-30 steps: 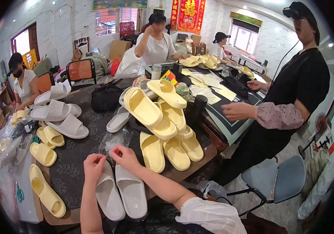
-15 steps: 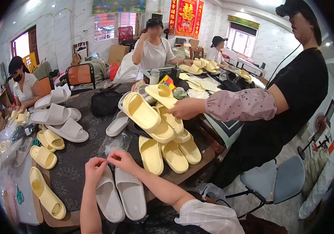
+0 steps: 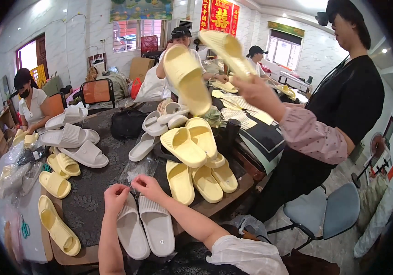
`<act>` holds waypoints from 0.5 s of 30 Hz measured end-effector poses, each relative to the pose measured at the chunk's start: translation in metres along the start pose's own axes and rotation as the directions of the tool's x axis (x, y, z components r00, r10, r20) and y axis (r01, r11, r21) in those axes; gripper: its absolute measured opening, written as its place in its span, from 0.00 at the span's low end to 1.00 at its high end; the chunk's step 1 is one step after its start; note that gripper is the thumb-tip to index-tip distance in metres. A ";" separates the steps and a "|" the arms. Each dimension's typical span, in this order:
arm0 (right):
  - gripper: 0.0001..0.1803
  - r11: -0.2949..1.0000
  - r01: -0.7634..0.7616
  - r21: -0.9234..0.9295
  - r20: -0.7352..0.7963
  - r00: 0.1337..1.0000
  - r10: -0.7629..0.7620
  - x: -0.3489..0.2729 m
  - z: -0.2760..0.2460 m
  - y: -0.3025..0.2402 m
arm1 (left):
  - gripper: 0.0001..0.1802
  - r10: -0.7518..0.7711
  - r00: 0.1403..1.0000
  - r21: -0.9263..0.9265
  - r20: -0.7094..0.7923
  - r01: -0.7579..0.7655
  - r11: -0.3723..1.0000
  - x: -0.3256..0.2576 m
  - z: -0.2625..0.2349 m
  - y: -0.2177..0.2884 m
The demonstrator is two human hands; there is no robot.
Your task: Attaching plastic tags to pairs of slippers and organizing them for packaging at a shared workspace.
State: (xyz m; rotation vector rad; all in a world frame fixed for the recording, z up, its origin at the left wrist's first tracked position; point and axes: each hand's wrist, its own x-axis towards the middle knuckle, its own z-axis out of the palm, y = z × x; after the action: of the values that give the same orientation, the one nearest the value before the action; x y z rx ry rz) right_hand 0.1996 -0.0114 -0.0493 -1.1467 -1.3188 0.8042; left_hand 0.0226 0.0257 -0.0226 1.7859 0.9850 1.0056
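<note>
Close together above a pair of grey slippers (image 3: 156,229), my two hands are pinched. My left hand (image 3: 115,198) is over the toe of the left slipper, fingertips pressed together. My right hand (image 3: 148,187) pinches just to its right, over the right slipper's strap. Something very thin and pale may run between the fingertips, too fine to name. The slippers lie side by side, toes away from me, at the table's near edge. Beyond my hands lies crumpled clear plastic film (image 3: 134,168).
Stacked yellow slippers (image 3: 185,145) stand right of my hands. A co-worker's hand (image 3: 258,94) holds yellow slippers (image 3: 187,80) above the table. More grey slippers (image 3: 70,136) and yellow slippers (image 3: 59,224) lie left, near green-handled scissors (image 3: 25,228). A chair (image 3: 340,213) stands at right.
The co-worker has lifted a pair of yellow slippers off the pile, uncovering grey slippers behind. My hands stay pinched over the grey pair, a little farther apart. The view has shifted slightly.
</note>
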 end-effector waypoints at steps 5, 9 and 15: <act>0.09 0.999 0.041 -0.007 -0.040 0.998 -0.041 0.001 0.002 0.001 | 0.06 0.065 0.998 -0.087 -0.008 -0.065 0.994 0.003 -0.001 -0.020; 0.09 0.993 0.098 -0.063 0.068 0.993 -0.093 0.000 -0.002 0.000 | 0.07 0.042 0.996 -0.024 0.074 -0.041 0.999 0.001 0.001 -0.008; 0.09 0.995 0.084 -0.044 -0.132 0.987 -0.090 -0.001 0.001 -0.012 | 0.06 0.006 0.999 -0.178 -0.049 -0.015 0.984 0.009 -0.006 -0.020</act>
State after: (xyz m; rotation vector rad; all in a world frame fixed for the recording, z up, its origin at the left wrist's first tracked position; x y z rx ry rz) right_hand 0.1968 -0.0152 -0.0387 -1.1452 -1.2678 0.6297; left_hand 0.0161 0.0426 -0.0367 1.6276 0.8867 1.1124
